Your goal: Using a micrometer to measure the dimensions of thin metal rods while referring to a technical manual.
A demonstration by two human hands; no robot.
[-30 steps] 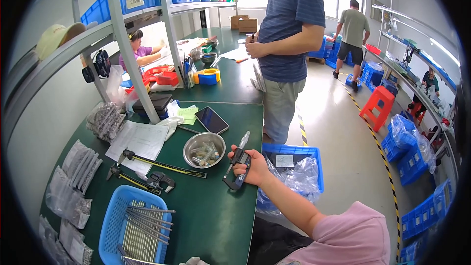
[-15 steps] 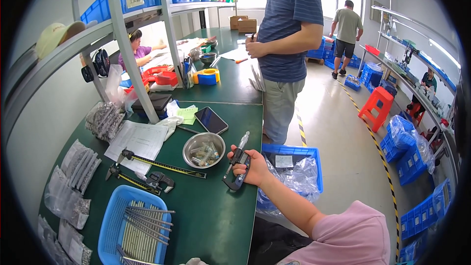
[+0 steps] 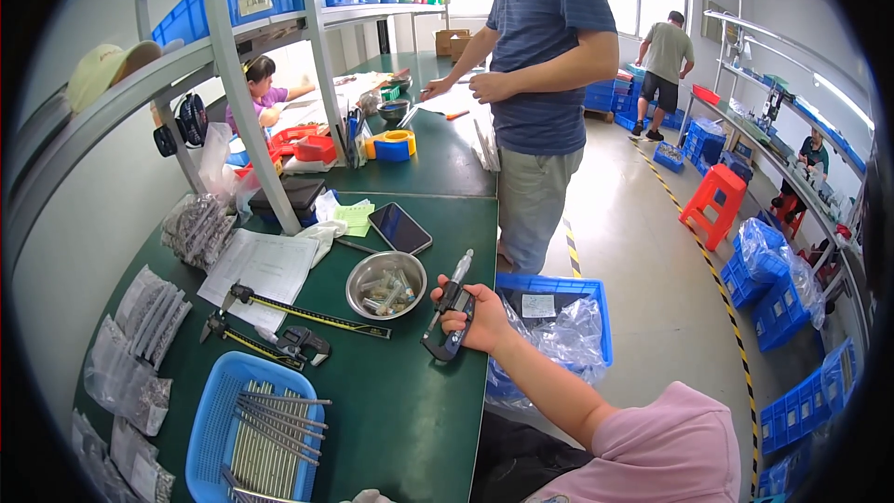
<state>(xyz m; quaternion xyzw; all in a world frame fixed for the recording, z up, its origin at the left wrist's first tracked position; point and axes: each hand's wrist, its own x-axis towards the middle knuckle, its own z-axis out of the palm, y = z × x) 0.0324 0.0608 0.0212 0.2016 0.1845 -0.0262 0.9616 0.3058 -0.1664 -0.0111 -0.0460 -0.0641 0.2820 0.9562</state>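
Right hand (image 3: 473, 315): resting near the right edge of the green workbench (image 3: 410, 419), fingers closed round the dark frame of a micrometer (image 3: 450, 313). The instrument is lying tilted, its silvery spindle end pointing up and away from the person, its curved frame touching the bench top.

Left hand: not showing anywhere; its grip cannot be told.

Steel bowl (image 3: 386, 284): sitting just left of the micrometer, holding a small heap of short metal parts.

Dark phone (image 3: 399, 228): lying flat beyond the bowl, screen up.

Two calipers (image 3: 279, 321): lying side by side, slanted, left of the bowl, one partly over a printed sheet of paper (image 3: 261, 265).

Blue plastic basket (image 3: 251, 428): standing at the near left of the bench, holding long metal rods laid lengthwise.

Clear bags of small parts (image 3: 140, 335): lying in a row along the bench's left edge, with another heap of them further back by the shelf post.

Blue bin (image 3: 559, 317): standing on the floor just right of the bench, lined with clear plastic, behind the person's forearm.

Standing person in a blue striped shirt (image 3: 545, 56): waiting beside the far bench, hands held together at waist height.

Red stool (image 3: 715, 203): standing in the aisle, well apart from the bench.
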